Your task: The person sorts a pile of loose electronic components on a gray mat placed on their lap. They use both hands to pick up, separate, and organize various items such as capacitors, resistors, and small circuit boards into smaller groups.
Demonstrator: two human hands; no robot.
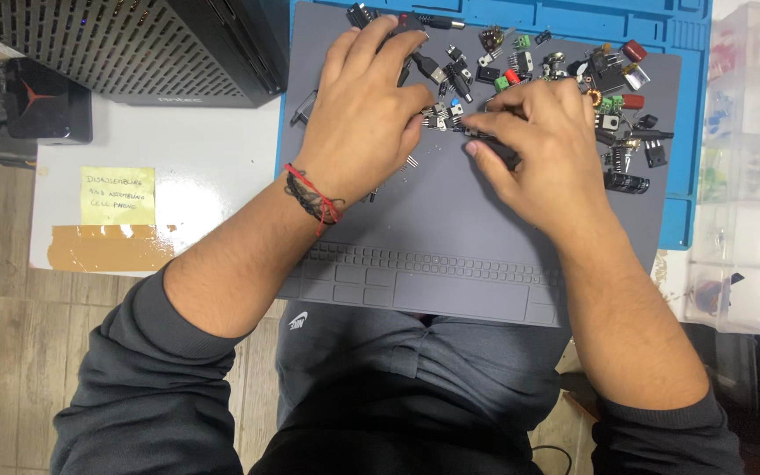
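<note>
Both hands meet mid-mat: left hand (pixel 364 110) spread flat over parts, right hand (pixel 534 145) pinching a small black transistor (pixel 440 115) w/ thin legs on grey mat (pixel 450 220). Light, bendy leads, prob fragile; grip the body.

A heap of small electronic components (pixel 529 75) lies scattered across the far part of a grey mat (pixel 433 220); mostly black bodies with metal legs, some green, red and blue pieces among them; a few black flat-bodied parts with silver tabs (pixel 440 114) lie at the heap's near edge, between the fingertips.
</note>
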